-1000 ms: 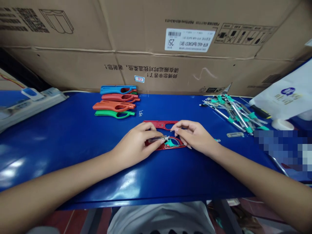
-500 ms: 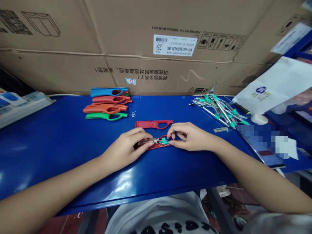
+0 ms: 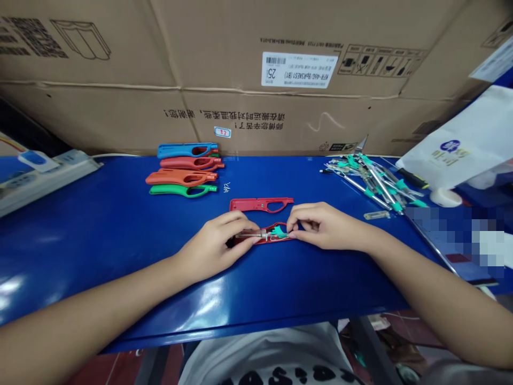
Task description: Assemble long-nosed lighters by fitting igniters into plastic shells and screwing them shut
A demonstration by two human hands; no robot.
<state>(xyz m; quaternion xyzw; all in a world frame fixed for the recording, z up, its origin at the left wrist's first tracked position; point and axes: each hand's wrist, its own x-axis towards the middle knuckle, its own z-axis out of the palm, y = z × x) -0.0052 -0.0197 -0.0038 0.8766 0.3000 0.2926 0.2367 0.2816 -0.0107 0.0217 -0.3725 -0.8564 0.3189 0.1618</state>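
Note:
A red plastic handle half (image 3: pixel 266 239) lies on the blue table (image 3: pixel 120 224) between my hands. In it rests a metal blade part with a teal piece (image 3: pixel 276 233). My left hand (image 3: pixel 218 246) pinches the blade's left end against the red half. My right hand (image 3: pixel 324 225) is closed, its fingertips gripping the teal end. A second red handle half (image 3: pixel 260 204) lies just behind them.
Several finished coloured handles (image 3: pixel 184 168) lie in a row at the back left. A pile of metal blades with teal pieces (image 3: pixel 372 179) sits at the back right beside a white bag (image 3: pixel 457 147). Cardboard boxes (image 3: pixel 240 69) wall the back; a power strip (image 3: pixel 36 174) lies far left.
My right hand has closed from spread fingers onto the teal end of the blade part. Both hands stay on the red half; the view has shifted a little.

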